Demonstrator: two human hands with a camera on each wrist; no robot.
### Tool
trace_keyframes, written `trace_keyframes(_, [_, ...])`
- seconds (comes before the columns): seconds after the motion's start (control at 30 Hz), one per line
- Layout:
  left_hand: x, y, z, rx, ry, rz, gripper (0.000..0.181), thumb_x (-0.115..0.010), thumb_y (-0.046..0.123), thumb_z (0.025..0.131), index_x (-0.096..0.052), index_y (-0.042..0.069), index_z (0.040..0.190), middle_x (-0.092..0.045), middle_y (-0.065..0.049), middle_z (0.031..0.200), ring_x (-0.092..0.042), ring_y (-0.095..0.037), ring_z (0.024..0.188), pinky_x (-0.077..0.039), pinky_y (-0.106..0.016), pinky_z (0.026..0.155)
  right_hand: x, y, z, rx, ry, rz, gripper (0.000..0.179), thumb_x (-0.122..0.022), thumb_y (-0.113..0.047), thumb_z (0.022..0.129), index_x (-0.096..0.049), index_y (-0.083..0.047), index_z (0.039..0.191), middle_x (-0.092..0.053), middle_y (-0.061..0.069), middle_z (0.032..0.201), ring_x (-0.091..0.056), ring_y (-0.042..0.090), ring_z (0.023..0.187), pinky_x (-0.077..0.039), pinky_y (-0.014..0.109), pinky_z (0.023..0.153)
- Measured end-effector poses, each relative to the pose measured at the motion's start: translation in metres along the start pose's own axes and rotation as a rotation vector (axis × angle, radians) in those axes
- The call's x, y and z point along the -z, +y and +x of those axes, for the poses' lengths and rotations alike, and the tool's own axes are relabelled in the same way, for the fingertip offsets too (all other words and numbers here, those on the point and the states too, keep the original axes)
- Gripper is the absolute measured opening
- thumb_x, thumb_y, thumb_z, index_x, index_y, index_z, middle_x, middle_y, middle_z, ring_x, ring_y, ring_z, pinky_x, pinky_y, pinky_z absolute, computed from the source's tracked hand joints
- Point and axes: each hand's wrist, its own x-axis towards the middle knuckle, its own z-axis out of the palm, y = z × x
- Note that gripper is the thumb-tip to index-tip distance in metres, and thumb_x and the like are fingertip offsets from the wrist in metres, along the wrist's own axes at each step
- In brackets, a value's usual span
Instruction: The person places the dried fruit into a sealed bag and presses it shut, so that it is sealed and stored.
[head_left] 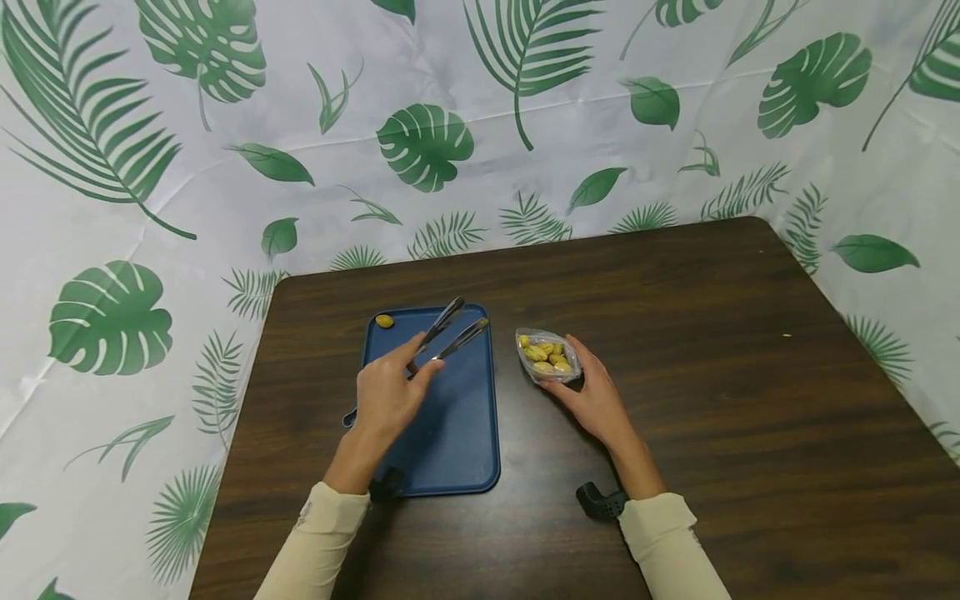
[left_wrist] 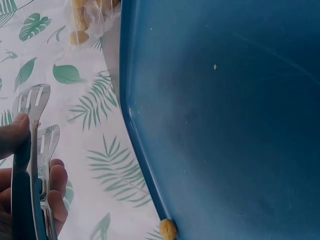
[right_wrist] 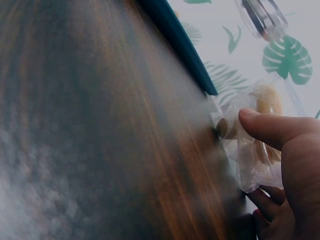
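My left hand (head_left: 390,390) grips a pair of metal tongs (head_left: 456,335) above the blue tray, their two slotted ends spread apart with nothing between them. The left wrist view shows the thumb on one arm of the tongs (left_wrist: 31,150) and fingers around the other. To the right of the tray, my right hand (head_left: 596,400) holds an open clear plastic bag (head_left: 572,371) between thumb and fingers. Several small yellow oval pieces (head_left: 546,353) fill the bag. One similar yellow piece (head_left: 384,321) lies in the tray's far left corner.
The blue tray (head_left: 457,442) has a raised rim and sits on a dark wood-grain table (head_left: 675,333). Behind the table hangs a white cloth (head_left: 337,208) printed with green leaves. A black wrist mount (head_left: 600,502) sits by the right sleeve.
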Motion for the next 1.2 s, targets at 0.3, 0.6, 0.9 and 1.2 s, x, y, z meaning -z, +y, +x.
trace_keyframes(0.3, [0.004,-0.007,0.000,0.026,0.002,0.002,0.049,-0.082,0.027,0.089,-0.072,0.000,0.129,-0.076,-0.012,0.075,-0.047,-0.011,0.046,-0.034,-0.027,0.046,-0.001,0.000,-0.001,0.001,0.002,0.001,0.090,-0.079,-0.038,0.092,-0.029,-0.013,0.163,-0.037,0.019,0.165,-0.034,0.043,0.151,-0.030,0.067,0.118])
trace_keyframes(0.6, [0.007,-0.012,0.001,0.060,0.000,0.018,0.052,-0.083,0.029,0.089,-0.070,0.000,0.131,-0.076,-0.011,0.074,-0.042,-0.009,0.044,-0.032,-0.027,0.047,0.000,-0.001,-0.001,-0.004,-0.003,0.004,0.090,-0.078,-0.039,0.092,-0.030,-0.013,0.163,-0.037,0.019,0.165,-0.034,0.044,0.151,-0.030,0.068,0.118])
trace_keyframes(0.9, [0.011,-0.017,0.003,0.113,-0.013,0.030,0.055,-0.082,0.030,0.089,-0.069,0.000,0.133,-0.077,-0.014,0.078,-0.053,-0.018,0.048,-0.038,-0.033,0.050,0.002,-0.005,-0.001,-0.008,-0.004,0.018,0.090,-0.079,-0.037,0.092,-0.030,-0.012,0.163,-0.036,0.019,0.165,-0.033,0.044,0.152,-0.029,0.067,0.118])
trace_keyframes(1.2, [0.012,-0.023,0.002,0.136,-0.013,0.038,0.054,-0.082,0.030,0.089,-0.069,0.001,0.133,-0.077,-0.015,0.078,-0.051,-0.018,0.046,-0.037,-0.032,0.049,0.001,-0.004,-0.002,-0.006,-0.001,0.020,0.089,-0.079,-0.036,0.092,-0.031,-0.011,0.162,-0.037,0.020,0.165,-0.034,0.044,0.151,-0.029,0.067,0.118])
